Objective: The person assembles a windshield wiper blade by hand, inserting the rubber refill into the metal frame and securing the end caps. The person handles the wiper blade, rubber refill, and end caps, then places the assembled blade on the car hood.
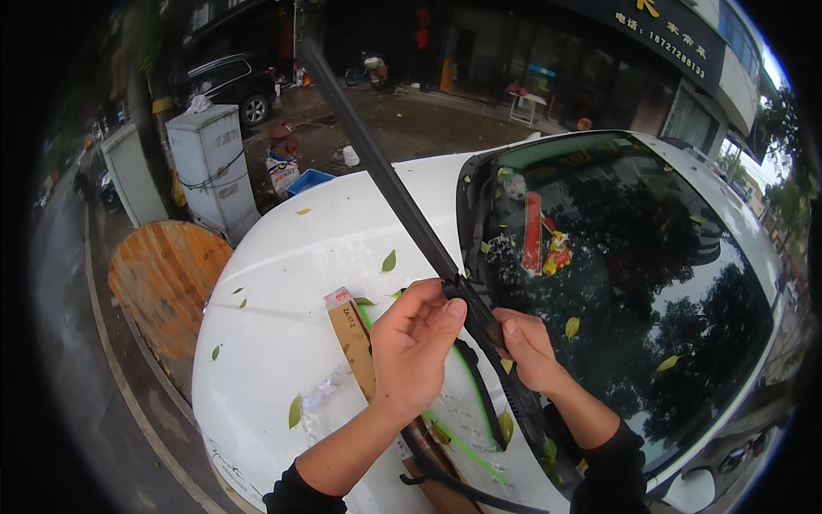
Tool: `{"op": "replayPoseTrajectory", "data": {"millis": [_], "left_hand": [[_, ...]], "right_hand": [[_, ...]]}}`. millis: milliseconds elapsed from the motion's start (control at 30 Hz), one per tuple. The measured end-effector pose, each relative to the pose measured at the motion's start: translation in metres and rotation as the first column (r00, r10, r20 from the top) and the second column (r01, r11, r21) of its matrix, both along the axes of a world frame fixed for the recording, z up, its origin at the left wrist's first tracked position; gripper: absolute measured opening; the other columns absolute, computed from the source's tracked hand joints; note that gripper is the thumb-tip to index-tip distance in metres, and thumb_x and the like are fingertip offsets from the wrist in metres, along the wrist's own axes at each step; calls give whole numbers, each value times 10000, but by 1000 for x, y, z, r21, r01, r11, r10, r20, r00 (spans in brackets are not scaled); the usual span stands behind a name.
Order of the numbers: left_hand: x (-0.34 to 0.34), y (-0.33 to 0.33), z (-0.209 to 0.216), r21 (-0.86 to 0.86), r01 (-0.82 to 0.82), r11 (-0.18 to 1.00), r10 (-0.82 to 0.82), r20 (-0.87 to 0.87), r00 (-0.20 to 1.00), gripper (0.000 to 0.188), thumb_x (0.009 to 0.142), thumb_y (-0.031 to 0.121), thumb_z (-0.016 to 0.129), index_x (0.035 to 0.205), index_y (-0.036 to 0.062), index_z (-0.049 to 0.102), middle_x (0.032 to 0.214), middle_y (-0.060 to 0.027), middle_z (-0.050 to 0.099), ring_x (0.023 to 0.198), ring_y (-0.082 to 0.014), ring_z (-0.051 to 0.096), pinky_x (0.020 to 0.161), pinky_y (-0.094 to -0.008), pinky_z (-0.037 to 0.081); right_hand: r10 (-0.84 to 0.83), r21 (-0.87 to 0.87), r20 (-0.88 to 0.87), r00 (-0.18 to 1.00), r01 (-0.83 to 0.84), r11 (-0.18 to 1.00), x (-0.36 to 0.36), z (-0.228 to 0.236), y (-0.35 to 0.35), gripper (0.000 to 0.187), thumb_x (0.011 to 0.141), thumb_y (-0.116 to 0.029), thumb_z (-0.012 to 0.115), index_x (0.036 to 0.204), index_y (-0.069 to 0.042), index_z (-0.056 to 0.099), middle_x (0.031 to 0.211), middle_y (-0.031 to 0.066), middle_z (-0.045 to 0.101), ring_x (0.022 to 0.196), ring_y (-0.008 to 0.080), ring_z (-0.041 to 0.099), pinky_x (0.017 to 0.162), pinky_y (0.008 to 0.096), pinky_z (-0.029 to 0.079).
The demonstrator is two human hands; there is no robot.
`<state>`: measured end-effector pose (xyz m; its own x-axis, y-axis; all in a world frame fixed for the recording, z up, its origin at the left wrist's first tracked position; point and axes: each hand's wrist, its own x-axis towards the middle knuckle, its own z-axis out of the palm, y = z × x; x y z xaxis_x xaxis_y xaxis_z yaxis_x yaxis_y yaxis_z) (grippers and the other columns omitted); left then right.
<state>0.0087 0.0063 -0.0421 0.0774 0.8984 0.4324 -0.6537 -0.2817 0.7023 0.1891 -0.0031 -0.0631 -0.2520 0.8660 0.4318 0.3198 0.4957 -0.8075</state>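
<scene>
A long black windshield wiper blade (377, 163) rises at a slant over the white car's hood, lifted off the glass. My left hand (415, 347) is closed on it at the joint in its middle, thumb and fingers pinched together. Just to the right, my right hand (529, 349) grips the dark wiper arm (486, 324) below that joint; its curled fingers partly hide the piece. Under my hands, a second black wiper piece (486, 398) with a bright green strip (467, 452) lies on the hood.
A narrow cardboard box (349, 330) rests on the white hood (282, 257) among scattered leaves. The windshield (616, 283) is on the right. Another black curved strip (467, 490) lies nearest me. Beyond the hood are a wooden cable reel (167, 287) and a grey cabinet (210, 163).
</scene>
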Motion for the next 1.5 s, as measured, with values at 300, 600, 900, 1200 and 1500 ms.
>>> {"op": "replayPoseTrajectory", "data": {"millis": [300,600,900,1200,1500], "left_hand": [[0,3,-5,-45,59,997,-59,13,998,250,934,28,572,1159,-68,521,1050,-83,625,968,-117,586,865,-248,464],[1,13,-7,24,251,968,-250,-41,967,353,1001,197,480,1265,-38,471,1124,-162,608,1052,-276,618,920,-407,505],[0,12,-4,41,206,978,-205,-25,978,311,975,137,516,1218,-56,527,1071,-181,639,1006,-290,634,886,-404,513],[1,13,-6,92,155,984,-154,-11,988,299,953,116,544,1187,-70,548,1044,-182,648,970,-291,648,856,-398,524],[7,11,-12,97,339,936,-348,107,931,393,988,101,480,1339,-55,396,1162,-115,579,1107,-216,570,999,-349,411]], "right_hand": [[-20,-2,13,1000,20,1000,-1,2,-1,494,1032,-330,345,733,31,498,667,98,487,599,196,471,584,312,385],[-19,6,5,1000,19,1000,-1,0,-2,504,1033,-345,338,731,25,501,672,107,498,602,216,487,587,326,393],[-21,26,19,1000,21,999,-2,0,-2,503,1035,-340,336,737,30,501,669,108,494,604,224,484,587,330,389],[-18,10,16,1000,18,1000,-2,-2,-3,492,1035,-327,340,736,32,495,665,108,489,597,220,481,582,327,389],[14,159,211,977,-49,986,11,18,8,418,1030,-299,361,887,35,566,825,123,530,706,213,536,654,323,430]]}}
